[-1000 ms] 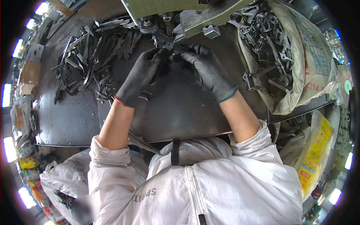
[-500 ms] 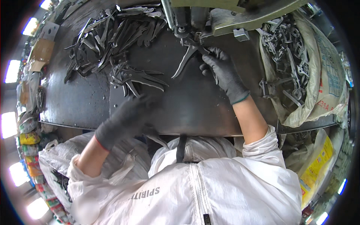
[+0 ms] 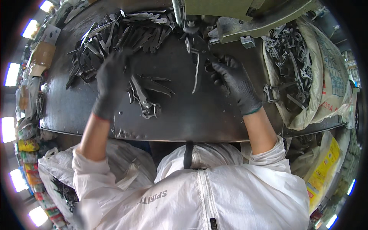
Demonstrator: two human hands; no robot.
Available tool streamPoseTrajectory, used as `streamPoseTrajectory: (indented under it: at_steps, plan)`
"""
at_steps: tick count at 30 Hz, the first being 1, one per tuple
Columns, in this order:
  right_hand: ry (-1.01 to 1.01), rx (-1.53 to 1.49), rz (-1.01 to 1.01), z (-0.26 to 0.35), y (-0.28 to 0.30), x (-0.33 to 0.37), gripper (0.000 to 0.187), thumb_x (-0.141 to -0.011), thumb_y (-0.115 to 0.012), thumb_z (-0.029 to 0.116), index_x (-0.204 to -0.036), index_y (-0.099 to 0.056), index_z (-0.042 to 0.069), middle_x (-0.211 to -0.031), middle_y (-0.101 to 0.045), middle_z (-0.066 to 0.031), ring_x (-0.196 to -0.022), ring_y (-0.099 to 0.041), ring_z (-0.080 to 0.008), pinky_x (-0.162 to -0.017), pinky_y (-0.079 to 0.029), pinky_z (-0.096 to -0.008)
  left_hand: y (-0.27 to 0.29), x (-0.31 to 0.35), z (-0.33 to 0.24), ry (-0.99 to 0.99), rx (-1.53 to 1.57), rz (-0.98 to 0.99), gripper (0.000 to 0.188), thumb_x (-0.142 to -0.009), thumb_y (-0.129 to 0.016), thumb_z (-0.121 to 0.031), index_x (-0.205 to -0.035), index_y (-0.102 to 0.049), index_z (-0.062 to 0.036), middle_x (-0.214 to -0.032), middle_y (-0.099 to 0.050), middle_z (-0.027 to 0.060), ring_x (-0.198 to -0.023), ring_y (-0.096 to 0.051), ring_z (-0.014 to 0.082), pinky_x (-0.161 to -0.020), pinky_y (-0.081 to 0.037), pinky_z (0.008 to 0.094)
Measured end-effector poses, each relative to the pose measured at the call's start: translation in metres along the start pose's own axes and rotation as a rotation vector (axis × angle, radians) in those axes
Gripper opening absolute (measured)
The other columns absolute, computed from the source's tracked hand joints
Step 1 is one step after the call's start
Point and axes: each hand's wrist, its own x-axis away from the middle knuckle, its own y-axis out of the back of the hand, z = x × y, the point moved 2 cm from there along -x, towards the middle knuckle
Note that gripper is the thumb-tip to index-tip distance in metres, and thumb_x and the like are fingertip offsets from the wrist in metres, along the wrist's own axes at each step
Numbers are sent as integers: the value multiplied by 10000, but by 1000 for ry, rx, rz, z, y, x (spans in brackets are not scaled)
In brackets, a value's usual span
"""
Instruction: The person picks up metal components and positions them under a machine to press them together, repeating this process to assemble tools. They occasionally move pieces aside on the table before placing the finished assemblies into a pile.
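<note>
My left hand [image 3: 109, 82], in a dark grey glove and smeared by motion, is over the near edge of a heap of flat metal handles [image 3: 147, 36]. Whatever its fingers hold does not show. Just below and right of it lie a few partly assembled plier-like parts [image 3: 145, 97] on the dark metal table. My right hand [image 3: 235, 82], gloved too, is right of the machine head [image 3: 191, 28], its fingers curled around something small and dark that I cannot make out. Between the hands, a thin metal handle [image 3: 196, 74] points down from beneath the machine head.
To the right, an open woven sack [image 3: 326, 76] holds many small metal brackets and levers [image 3: 293, 50]. The machine's green-grey frame [image 3: 268, 23] reaches over the back of the table. Below the table edge are a white bag [image 3: 53, 168] at left and a yellow-and-white sack [image 3: 324, 165] at right.
My left hand has moved up from the table's front edge to the heap. My right hand has shifted slightly right and nearer, away from the handle under the machine. The loose plier-like parts lie differently.
</note>
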Motion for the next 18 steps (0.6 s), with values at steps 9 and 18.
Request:
streamPoseTrajectory:
  at_steps: [9,18]
  plan:
    - [-83,-101,46,-29,-2,-13,309,-1020,-623,134,-1309,-596,30,-939,-658,-22,-681,-644,-69,-590,-555,-215,-109,-113,122,61,-379,62,406,-1005,-500,-372,-1279,-653,-115,-1246,-685,214,-1077,-672,466,-940,-541,531]
    - [61,-183,-39,-30,-16,0,341,-1022,-646,175,-1294,-563,-13,-931,-655,-65,-695,-641,-108,-608,-558,-247,-79,-97,133,135,-59,325,488,-857,-711,-421,-1071,-720,17,-983,-718,282,-971,-710,418,-836,-542,478]
